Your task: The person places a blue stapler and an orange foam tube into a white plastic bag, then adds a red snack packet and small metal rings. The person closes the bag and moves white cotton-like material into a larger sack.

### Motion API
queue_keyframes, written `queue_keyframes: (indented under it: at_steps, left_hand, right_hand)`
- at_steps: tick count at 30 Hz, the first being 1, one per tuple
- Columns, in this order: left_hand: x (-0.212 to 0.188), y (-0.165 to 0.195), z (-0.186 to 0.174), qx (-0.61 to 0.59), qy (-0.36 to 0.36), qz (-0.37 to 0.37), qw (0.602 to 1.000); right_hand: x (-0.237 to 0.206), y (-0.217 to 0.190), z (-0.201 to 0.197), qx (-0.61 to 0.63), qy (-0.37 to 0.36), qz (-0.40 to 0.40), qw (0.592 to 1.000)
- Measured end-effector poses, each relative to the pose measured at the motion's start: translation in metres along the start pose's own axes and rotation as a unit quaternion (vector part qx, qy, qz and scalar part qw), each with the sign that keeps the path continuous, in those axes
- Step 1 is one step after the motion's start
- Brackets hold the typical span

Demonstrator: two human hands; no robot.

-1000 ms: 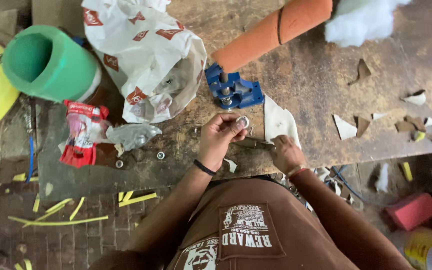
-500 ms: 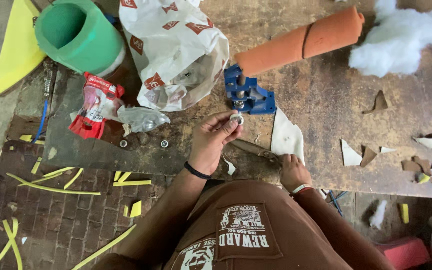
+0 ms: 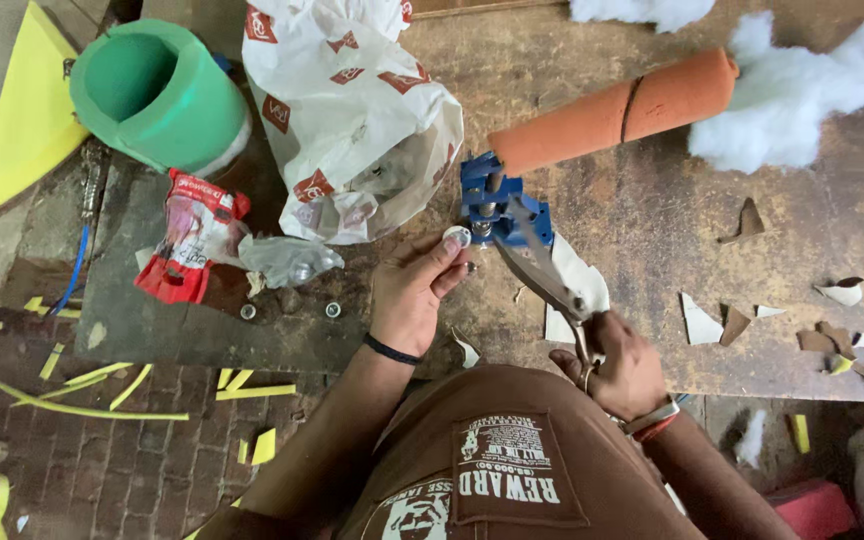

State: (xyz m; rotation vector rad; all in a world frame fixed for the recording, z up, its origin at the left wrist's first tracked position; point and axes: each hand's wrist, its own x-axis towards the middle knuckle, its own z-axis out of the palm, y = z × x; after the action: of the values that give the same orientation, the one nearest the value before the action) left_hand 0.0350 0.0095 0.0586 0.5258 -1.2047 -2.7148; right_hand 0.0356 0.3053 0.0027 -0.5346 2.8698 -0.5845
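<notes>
The worn brown tabletop [image 3: 652, 220] fills most of the view. On it, at about eleven o'clock, lies a white plastic bag with red marks [image 3: 352, 110], crumpled and open. A green foam ring [image 3: 157, 95] stands at ten o'clock beside a yellow foam wedge [image 3: 27, 120]. An orange foam roll [image 3: 612, 110] runs from the centre toward one o'clock, its upper end touching a heap of white stuffing [image 3: 792, 110]. Its lower end meets a blue metal fixture [image 3: 497, 205] near the centre. A red and white packet [image 3: 187, 240] lies at nine o'clock, with a clear crumpled wrapper [image 3: 287, 260] just beside it.

The right hand [image 3: 617, 365], at about five o'clock, is closed around the handles of a pair of metal scissors [image 3: 542, 275], whose blades point up toward the blue fixture. The left hand [image 3: 417, 290], near the centre, pinches a small round silver piece [image 3: 457, 238] between thumb and fingertips, just left of the fixture. White and brown scraps [image 3: 712, 322] lie scattered at three o'clock, and yellow foam strips [image 3: 82, 405] litter the brick floor at eight o'clock.
</notes>
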Motion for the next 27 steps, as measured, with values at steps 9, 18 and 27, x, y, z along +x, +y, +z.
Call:
queue_keyframes:
  at_steps: [9, 18, 27]
  left_hand:
    - [0.0, -0.015, 0.018, -0.021, -0.089, 0.053, 0.994]
    - [-0.004, 0.004, 0.019, 0.088, -0.131, 0.122, 0.98]
    - [-0.011, 0.02, 0.03, 0.172, -0.168, 0.172, 0.955]
  right_hand:
    - [0.027, -0.076, -0.06, 0.001, 0.176, -0.08, 0.981]
    - [0.024, -0.093, -0.067, 0.036, 0.187, -0.069, 0.979]
    - [0.023, -0.095, -0.069, 0.006, 0.104, -0.023, 0.994]
